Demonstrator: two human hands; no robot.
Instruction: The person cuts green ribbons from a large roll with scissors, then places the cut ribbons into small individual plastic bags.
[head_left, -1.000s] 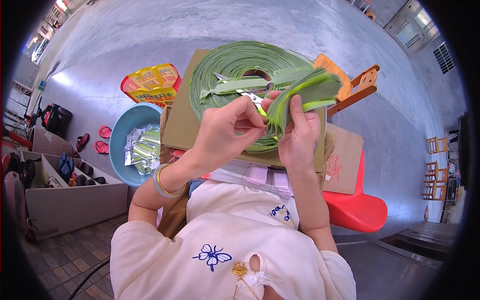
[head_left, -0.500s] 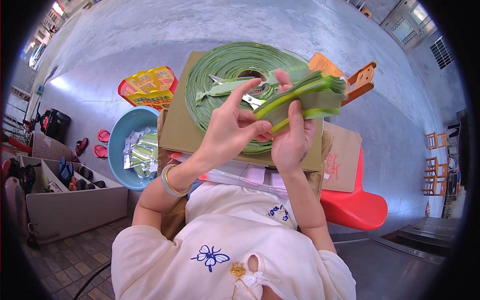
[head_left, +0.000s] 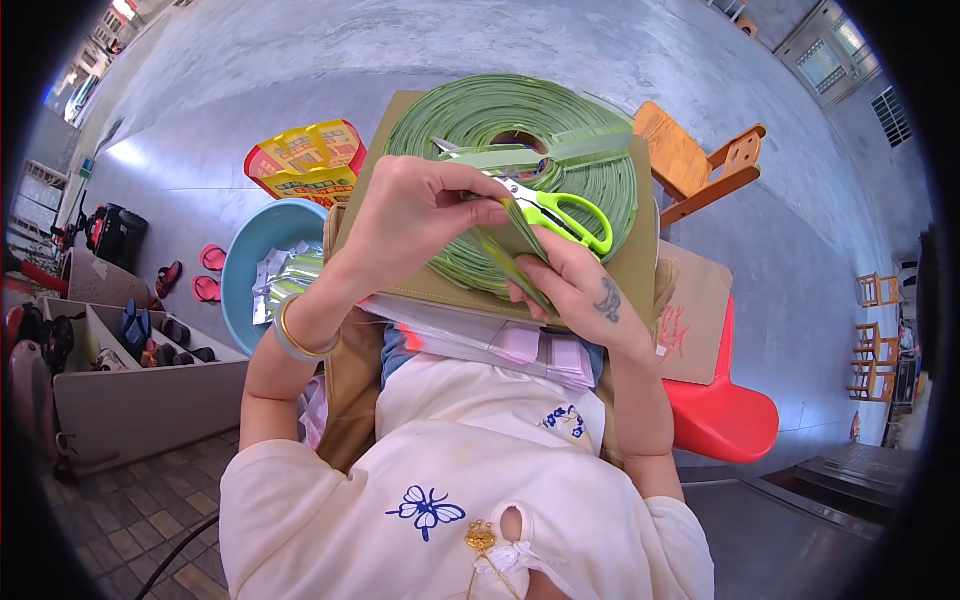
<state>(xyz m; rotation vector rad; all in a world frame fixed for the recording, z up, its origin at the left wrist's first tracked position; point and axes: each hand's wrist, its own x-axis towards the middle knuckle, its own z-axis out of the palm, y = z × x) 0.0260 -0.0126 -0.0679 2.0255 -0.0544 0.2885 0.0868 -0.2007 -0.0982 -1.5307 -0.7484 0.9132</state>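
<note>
A folded bundle of flat green ribbon (head_left: 518, 240) with yellow-green edges is held between my two hands, seen mostly edge-on. My left hand (head_left: 425, 215) pinches its upper end between thumb and fingers. The lower end is gripped by my right hand (head_left: 575, 285), whose fingers wrap round it. Beneath the hands, a large flat coil of green ribbon (head_left: 425, 115) rests on an olive board (head_left: 375, 190). Scissors with lime-green handles (head_left: 597, 222) lie on the coil, just beyond my right hand, their blades partly covered by a loose ribbon end (head_left: 590, 147).
A blue tub (head_left: 240, 315) at the left holds clear packets of green strips. Clear plastic bags (head_left: 500, 345) lie on my lap. Around the board stand a yellow-red bag (head_left: 310, 160), a wooden chair (head_left: 670, 140), a cardboard sheet (head_left: 695, 310), a red seat (head_left: 735, 420) and a shoe rack (head_left: 150, 410).
The bundle has come down and left, turning from broadside to nearly edge-on. My right hand has lowered and rolled over; my left hand has shifted to the bundle's upper end. The scissors' handles now show.
</note>
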